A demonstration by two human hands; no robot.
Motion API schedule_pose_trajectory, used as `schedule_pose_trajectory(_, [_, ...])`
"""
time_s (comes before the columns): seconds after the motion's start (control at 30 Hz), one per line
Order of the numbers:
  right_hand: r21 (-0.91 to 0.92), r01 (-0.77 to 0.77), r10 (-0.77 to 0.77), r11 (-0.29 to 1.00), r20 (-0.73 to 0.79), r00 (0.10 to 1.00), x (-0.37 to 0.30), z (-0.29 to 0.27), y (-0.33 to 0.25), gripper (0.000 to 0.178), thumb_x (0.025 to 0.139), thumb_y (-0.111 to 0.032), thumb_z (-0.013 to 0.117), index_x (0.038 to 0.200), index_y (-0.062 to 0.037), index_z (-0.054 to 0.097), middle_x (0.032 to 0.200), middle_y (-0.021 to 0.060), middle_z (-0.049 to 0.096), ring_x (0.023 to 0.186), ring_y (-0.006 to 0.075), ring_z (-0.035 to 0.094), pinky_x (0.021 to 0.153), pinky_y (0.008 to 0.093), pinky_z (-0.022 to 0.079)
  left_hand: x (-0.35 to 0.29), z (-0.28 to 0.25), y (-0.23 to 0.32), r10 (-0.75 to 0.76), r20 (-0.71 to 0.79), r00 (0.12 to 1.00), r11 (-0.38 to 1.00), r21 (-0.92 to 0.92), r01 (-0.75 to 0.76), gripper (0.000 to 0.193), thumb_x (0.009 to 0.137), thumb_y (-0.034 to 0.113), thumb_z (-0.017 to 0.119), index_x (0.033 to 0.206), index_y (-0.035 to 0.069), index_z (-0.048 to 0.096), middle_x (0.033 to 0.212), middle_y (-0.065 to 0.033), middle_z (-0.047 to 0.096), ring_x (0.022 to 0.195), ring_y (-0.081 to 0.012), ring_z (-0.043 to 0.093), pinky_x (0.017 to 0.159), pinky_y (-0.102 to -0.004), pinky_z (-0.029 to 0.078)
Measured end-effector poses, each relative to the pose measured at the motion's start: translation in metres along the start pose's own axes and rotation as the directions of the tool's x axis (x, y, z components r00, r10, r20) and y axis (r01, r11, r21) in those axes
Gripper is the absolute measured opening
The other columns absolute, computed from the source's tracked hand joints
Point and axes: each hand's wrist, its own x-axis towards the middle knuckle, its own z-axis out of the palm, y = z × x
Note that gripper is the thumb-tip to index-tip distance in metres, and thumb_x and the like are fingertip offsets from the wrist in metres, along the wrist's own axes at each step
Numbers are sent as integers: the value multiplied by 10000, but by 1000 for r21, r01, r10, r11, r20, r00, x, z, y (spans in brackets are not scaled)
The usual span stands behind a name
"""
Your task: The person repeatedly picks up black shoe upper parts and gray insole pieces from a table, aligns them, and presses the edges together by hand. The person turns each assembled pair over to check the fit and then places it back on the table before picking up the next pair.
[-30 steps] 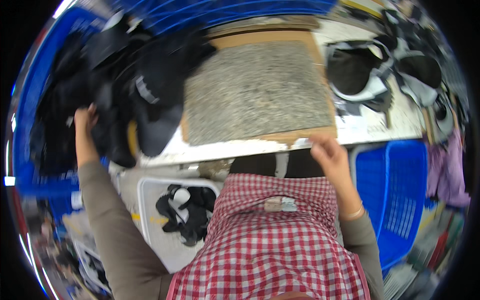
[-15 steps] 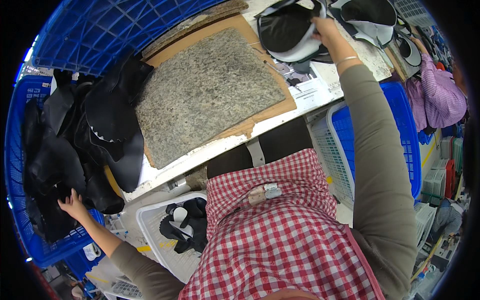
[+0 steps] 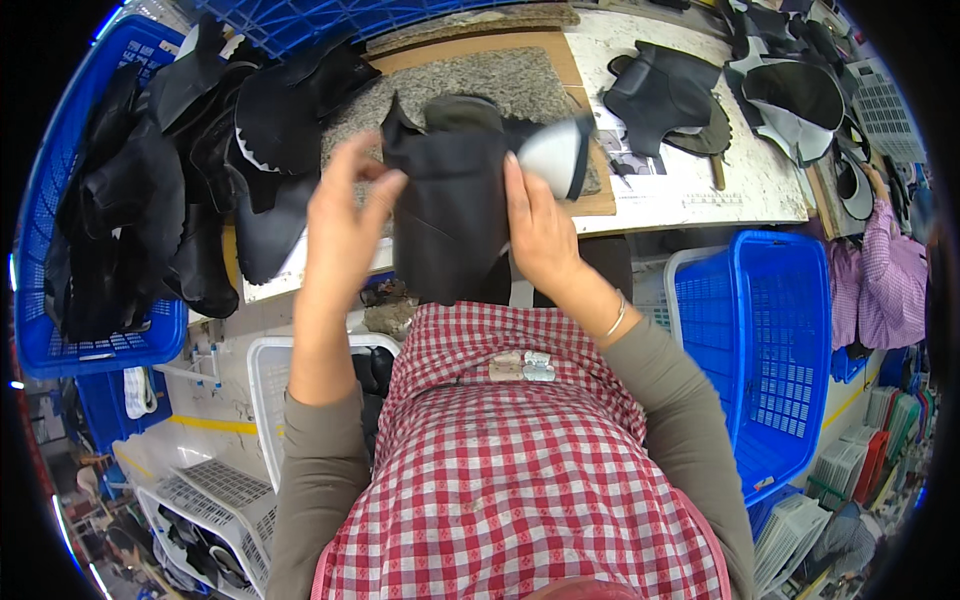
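Observation:
A black leather shoe upper (image 3: 447, 215) with a pale grey-white curved part on its right hangs in front of me, over the front edge of the table. My right hand (image 3: 545, 235) grips its right side, fingers pressed against the leather. My left hand (image 3: 345, 215) is beside its left edge, slightly blurred, with thumb and fingers apart; whether the thumb touches the leather I cannot tell. Behind the upper lies a speckled stone slab (image 3: 410, 88), partly covered by it. More black uppers (image 3: 665, 90) lie at the right of the table.
A blue basket (image 3: 95, 358) heaped with black leather pieces (image 3: 120, 210) stands at left. At right are a blue basket (image 3: 780, 370) and a black-and-white upper (image 3: 795, 100). A white basket (image 3: 268, 400) sits below the table. A person in a purple checked sleeve (image 3: 880, 265) works far right.
My left hand has come from the left basket and my right hand from the far right of the table. Both are now at a black upper in the middle, held in the right hand.

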Motion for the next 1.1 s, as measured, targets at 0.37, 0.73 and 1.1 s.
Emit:
schedule_pose_trajectory(0.37, [152, -70, 24, 986, 284, 959, -35, -11, -8, 796, 801, -14, 688, 1557, -45, 440, 1289, 156, 553, 1080, 356, 617, 916, 429, 561, -52, 33, 34, 467, 136, 874, 614, 661, -431, 597, 749, 149, 853, 1293, 78, 617, 1125, -74, 659, 990, -296, 664, 730, -380, 583])
schedule_pose_trajectory(0.73, [359, -276, 276, 892, 53, 960, 3, -101, 18, 362, 757, -78, 875, 1030, -33, 641, 901, 101, 610, 775, 272, 581, 713, 372, 493, -35, -24, -9, 434, 77, 898, 877, -262, -402, 218, 778, -102, 760, 969, -20, 697, 943, -61, 611, 870, -161, 573, 769, -298, 458])
schedule_pose_trajectory(1.1, [36, 123, -112, 992, -236, 965, 23, -76, 34, 545, 575, -155, 847, 1105, -221, 743, 1047, -22, 634, 954, 227, 604, 944, 413, 393, -43, 16, -17, 338, 54, 940, 938, 61, -341, 360, 697, -81, 800, 1016, 83, 771, 1054, -43, 581, 1020, -206, 574, 835, -322, 466])
